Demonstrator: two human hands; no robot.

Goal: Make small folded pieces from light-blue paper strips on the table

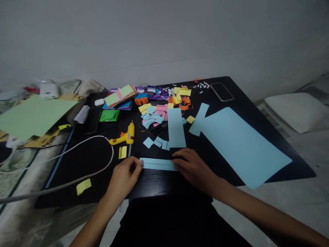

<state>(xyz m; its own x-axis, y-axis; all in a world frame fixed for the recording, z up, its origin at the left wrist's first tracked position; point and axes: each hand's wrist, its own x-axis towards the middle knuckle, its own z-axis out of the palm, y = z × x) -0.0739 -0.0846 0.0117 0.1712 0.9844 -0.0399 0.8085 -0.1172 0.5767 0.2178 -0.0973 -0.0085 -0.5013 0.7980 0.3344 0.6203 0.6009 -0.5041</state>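
Observation:
A folded light-blue paper strip [158,164] lies crosswise near the front of the black table, a crease running along its length. My left hand [128,172] pinches its left end between thumb and fingers. At the other end, my right hand [191,168] grips the strip with bent fingers that hide its tip. Just beyond my hands is a wider blue paper piece [177,128]. Small folded blue pieces [156,142] sit to its left. A large blue sheet [244,147] and a narrower blue strip [199,118] lie to the right.
A yellow glue gun [125,135] stands left of centre, near a looping white cable [113,154]. Black-handled scissors [158,127] rest among paper pieces. Stacked coloured paper [120,96] and a phone [222,92] are farther back. A green sheet [33,115] lies at far left.

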